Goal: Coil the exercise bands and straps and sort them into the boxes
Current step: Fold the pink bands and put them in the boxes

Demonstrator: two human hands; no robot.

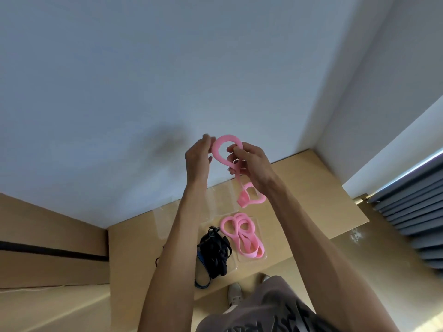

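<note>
A: From the head camera, what do you have in your hands?

B: You hold a pink stretchy exercise band (pixel 224 149) up in front of the pale wall (pixel 119 80). Your right hand (pixel 249 161) has its fingers curled round the band just below the top loop, pinching it. Your left hand (pixel 197 156) stands at the left of that loop with fingers nearly straight, fingertips touching the loop's outer edge.

A: How does the band hang?

B: The top forms a rounded loop between your two hands. Below your right hand a strip drops down and ends in a smaller twisted loop (pixel 250 195), hanging free above the table.

A: And what lies beneath?

B: A light wooden table top (pixel 311 212) set against the wall. On it, near you, sit two clear shallow plastic boxes. The right clear box (pixel 260 221) holds a pile of pink bands (pixel 242 233) loosely coiled. The left clear box (pixel 233 265), just beside it, holds a bundle of black straps (pixel 215 250), with a blue cord (pixel 201 281) trailing over the near edge of the table.

A: Anything else in view?

B: A grey pleated curtain (pixel 412 212) at the far right, a tan cardboard panel (pixel 48 236) at the left, and your white shoes (pixel 235 293) on the floor beneath the table edge.
</note>
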